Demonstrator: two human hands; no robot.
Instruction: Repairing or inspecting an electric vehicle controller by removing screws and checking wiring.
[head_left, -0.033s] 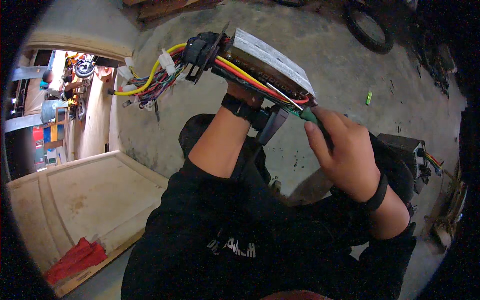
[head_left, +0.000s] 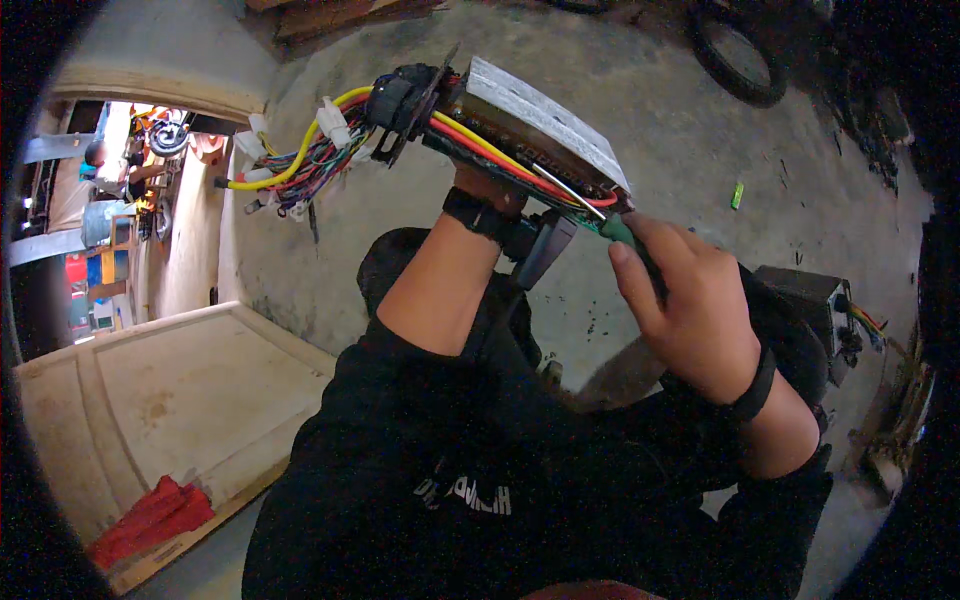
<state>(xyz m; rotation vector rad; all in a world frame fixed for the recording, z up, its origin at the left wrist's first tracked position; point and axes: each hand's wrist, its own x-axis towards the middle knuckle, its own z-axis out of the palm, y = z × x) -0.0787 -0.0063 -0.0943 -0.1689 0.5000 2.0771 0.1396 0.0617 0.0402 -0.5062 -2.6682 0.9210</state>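
Observation:
An opened motor controller (head_left: 525, 175) is held up in front of me, with a silver metal plate (head_left: 545, 112) along its far side. Thick red and yellow wires run along the exposed board. At its left end a black end piece (head_left: 405, 105) lets out a bundle of thin coloured wires with white connectors (head_left: 333, 122). My left hand (head_left: 488, 183) supports the controller from beneath; most of its fingers are hidden. In my right hand (head_left: 690, 290) is a screwdriver with a green handle (head_left: 620, 232), its shaft lying across the board's wires, the tip hard to make out.
A wooden panel (head_left: 200, 390) with a red cloth (head_left: 155, 520) lies at the left. On the concrete floor are a tire (head_left: 738, 60), a small yellow-green thing (head_left: 738, 195) and, at the right, a metal box (head_left: 800, 290) with coloured wires. A doorway opens at far left.

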